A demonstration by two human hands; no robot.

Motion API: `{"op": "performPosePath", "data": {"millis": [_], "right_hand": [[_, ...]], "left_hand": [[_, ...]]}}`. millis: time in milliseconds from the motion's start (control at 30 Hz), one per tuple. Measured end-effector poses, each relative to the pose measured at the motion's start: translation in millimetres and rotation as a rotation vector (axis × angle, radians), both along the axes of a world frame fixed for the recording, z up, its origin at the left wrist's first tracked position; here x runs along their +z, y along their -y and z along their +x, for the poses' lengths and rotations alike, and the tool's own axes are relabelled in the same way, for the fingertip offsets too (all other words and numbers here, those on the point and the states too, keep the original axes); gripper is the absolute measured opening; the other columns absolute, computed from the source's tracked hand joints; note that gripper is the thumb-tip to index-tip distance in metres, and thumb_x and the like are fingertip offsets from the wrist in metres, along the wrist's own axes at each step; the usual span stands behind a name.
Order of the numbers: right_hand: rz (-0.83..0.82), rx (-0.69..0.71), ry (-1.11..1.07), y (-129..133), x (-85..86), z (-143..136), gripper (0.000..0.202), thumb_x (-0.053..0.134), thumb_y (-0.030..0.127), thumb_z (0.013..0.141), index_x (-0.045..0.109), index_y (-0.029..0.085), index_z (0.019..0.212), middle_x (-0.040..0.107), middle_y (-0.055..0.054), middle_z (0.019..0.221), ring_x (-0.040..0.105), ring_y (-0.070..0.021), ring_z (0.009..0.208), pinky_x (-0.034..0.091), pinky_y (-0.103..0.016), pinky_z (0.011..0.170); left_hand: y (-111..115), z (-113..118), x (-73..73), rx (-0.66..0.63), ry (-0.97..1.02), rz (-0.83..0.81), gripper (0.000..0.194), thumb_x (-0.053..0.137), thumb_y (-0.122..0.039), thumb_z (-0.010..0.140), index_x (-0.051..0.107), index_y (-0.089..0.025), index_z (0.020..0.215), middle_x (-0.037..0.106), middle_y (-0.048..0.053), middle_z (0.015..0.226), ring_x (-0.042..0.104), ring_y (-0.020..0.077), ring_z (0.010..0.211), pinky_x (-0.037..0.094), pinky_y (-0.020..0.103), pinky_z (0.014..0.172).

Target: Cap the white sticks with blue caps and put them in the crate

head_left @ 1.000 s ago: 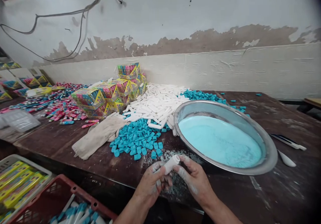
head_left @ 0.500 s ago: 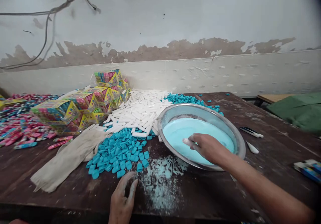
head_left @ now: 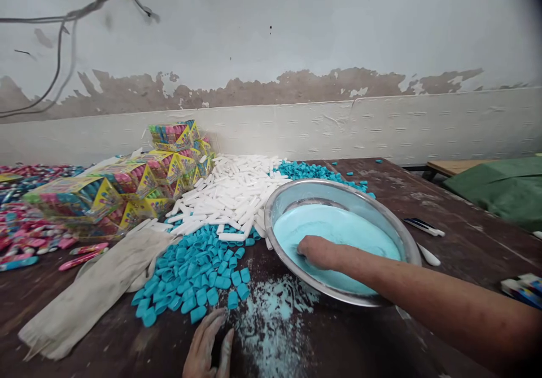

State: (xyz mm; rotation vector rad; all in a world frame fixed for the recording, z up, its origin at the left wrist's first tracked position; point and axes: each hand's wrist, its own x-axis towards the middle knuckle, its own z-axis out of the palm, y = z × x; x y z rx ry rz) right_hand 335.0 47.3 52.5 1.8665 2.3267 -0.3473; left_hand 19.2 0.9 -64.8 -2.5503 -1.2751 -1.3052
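My right hand (head_left: 319,252) reaches into a round metal basin (head_left: 410,248) of pale blue powder (head_left: 339,225). Its curled fingertips dip into the powder, so whatever they hold is hidden. On the dark table, my left hand (head_left: 209,344) rests near the front edge, thumb and fingers apart, nothing between them. Pale powder coats its fingers. Just beyond it lies a heap of blue plastic caps (head_left: 186,271). White plastic tubes (head_left: 237,192) are piled between those caps and the wall, left of the basin.
Filled display boxes (head_left: 84,197) are stacked at the left, beside loose pink and blue pens (head_left: 38,228). A cream cloth (head_left: 97,288) lies in front. More blue caps (head_left: 309,170) sit behind the basin. A white scoop (head_left: 429,255) lies to its right. Powder is spilled (head_left: 275,316) before the basin.
My right hand has gone lower and slightly left, from above the powder into it; the whitish bit at its fingertips is now hidden. The view has shifted slightly; my left hand stays near the caps.
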Motion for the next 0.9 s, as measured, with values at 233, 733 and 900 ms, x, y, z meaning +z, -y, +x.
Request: {"op": "performPosePath", "data": {"millis": [233,733,900], "right_hand": [[-0.084,-0.003,-0.368,3,12.4,28,0.021,0.056,0.023,0.067,0.062,0.016,0.086,0.065,0.003,0.072,0.059,-0.0121,0.064,0.042,-0.017,0.054],[-0.027,0.015,-0.174,-5,-1.6,7,0.017,0.053,0.007,0.059,0.064,0.015,0.070,0.067,-0.004,0.073,0.060,-0.0198,0.073,0.042,-0.026,0.063],[-0.088,0.050,-0.356,-2,13.1,29,0.020,0.051,0.023,0.071,0.061,0.014,0.087,0.066,0.002,0.074,0.061,-0.0139,0.069,0.044,-0.020,0.057]], "left_hand": [[1,-1,-3.8,0.005,0.046,-0.043,0.027,0.055,-0.025,0.077,0.054,-0.021,0.104,0.061,0.008,0.105,0.058,0.0217,0.097,0.053,0.030,0.078],[9,11,0.6,0.087,0.231,-0.179,0.022,0.050,-0.034,0.081,0.059,-0.021,0.096,0.061,0.007,0.103,0.056,0.0224,0.099,0.049,0.032,0.080],[9,12,-1.9,0.094,0.266,-0.188,0.023,0.049,-0.036,0.081,0.058,-0.021,0.096,0.061,0.008,0.103,0.055,0.0228,0.100,0.048,0.034,0.082]]}}
